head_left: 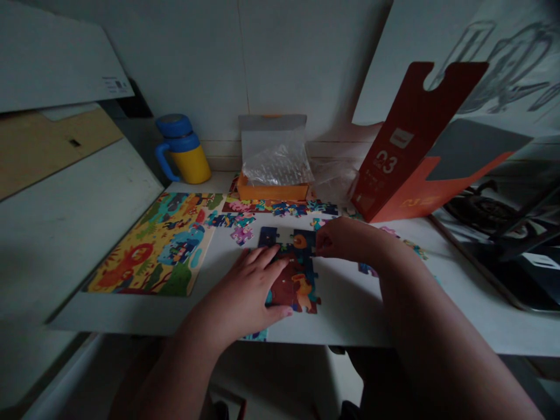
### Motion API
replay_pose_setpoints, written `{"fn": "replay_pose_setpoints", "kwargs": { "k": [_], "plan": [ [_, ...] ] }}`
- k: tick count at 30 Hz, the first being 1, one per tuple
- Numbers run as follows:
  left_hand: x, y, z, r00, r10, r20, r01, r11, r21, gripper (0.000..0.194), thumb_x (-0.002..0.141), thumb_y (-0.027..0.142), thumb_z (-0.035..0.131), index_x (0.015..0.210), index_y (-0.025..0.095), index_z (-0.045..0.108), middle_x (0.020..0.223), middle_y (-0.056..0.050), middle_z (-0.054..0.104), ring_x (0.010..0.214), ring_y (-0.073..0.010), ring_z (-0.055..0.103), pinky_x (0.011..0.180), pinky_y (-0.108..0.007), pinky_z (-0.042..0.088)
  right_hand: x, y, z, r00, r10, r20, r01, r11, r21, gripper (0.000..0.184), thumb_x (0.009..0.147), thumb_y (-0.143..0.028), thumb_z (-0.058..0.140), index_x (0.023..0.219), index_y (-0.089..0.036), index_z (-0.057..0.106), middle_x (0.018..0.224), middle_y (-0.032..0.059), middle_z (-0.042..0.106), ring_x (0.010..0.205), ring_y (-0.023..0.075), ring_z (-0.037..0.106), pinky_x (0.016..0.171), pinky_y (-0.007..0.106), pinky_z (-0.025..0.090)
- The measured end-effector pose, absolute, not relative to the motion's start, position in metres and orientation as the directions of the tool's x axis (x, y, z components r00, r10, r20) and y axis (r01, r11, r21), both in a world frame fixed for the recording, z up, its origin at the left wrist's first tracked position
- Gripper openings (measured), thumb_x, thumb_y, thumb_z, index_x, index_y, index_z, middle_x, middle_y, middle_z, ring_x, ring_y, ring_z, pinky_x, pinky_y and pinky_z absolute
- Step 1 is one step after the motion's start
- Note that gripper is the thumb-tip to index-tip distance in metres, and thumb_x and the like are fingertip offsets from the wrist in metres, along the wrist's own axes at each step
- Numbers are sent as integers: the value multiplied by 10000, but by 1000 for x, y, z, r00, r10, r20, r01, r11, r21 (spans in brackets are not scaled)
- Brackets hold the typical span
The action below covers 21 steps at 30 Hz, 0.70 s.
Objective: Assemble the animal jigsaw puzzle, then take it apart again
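A partly joined jigsaw puzzle [301,265] in dark blue and brown, with an orange animal on it, lies on the white table. My left hand [251,286] rests flat over its left side, fingers spread, covering some of the pieces. At the puzzle's upper right edge, my right hand [335,239] is closed in a pinch on a dark blue puzzle piece [311,240], mostly hidden by the fingers. Loose puzzle pieces [242,234] lie beyond my left hand. Another loose piece [367,269] sits under my right forearm.
A finished-looking animal puzzle [149,251] lies at the left. Behind stand a blue and yellow jug [188,154], an open orange box [273,192] with clear plastic, and a tall red box [394,157]. A black device [516,262] is at the right.
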<state>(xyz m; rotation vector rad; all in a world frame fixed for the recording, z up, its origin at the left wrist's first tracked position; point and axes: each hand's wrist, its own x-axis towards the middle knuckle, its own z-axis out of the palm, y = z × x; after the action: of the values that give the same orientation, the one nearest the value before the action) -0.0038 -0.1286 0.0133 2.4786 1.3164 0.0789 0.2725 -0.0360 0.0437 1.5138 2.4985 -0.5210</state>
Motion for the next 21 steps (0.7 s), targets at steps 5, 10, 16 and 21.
{"fn": "replay_pose_setpoints", "kwargs": {
  "k": [5, 10, 16, 21],
  "plan": [
    [-9, -130, 15, 528, 841, -118, 824, -473, 310, 836, 895, 645, 737, 1618, 284, 522, 1792, -97, 337, 1641, -395, 314, 1337, -578, 286, 261, -38, 43, -483, 829, -283, 875, 443, -196, 142, 930, -291, 697, 927, -239, 829, 838, 46, 797, 710, 192, 678, 647, 307, 442],
    [-12, -130, 14, 488, 863, -132, 851, -438, 289, 844, 907, 654, 721, 1636, 288, 506, 1796, -100, 327, 1637, -391, 326, 1334, -577, 299, 255, -39, 37, -525, 827, -199, 846, 483, -225, 198, 906, -197, 642, 977, -260, 816, 881, 32, 798, 728, 182, 668, 648, 291, 418],
    [-9, -131, 16, 473, 863, -175, 864, -416, 283, 859, 933, 646, 694, 1670, 275, 457, 1813, -116, 273, 1662, -390, 271, 1336, -588, 285, 271, -23, 23, -424, 906, 13, 887, 418, -197, 365, 1010, -235, 588, 1331, -240, 760, 1212, 104, 777, 975, 233, 733, 880, 317, 517],
    [-9, -133, 15, 505, 851, -145, 840, -447, 309, 843, 950, 608, 691, 1685, 288, 429, 1814, -113, 272, 1669, -391, 254, 1339, -586, 283, 280, -11, 6, -417, 907, 59, 899, 421, -124, 453, 1004, -120, 490, 1348, -229, 763, 1368, 155, 678, 1131, 261, 706, 983, 334, 509]
  ]
}}
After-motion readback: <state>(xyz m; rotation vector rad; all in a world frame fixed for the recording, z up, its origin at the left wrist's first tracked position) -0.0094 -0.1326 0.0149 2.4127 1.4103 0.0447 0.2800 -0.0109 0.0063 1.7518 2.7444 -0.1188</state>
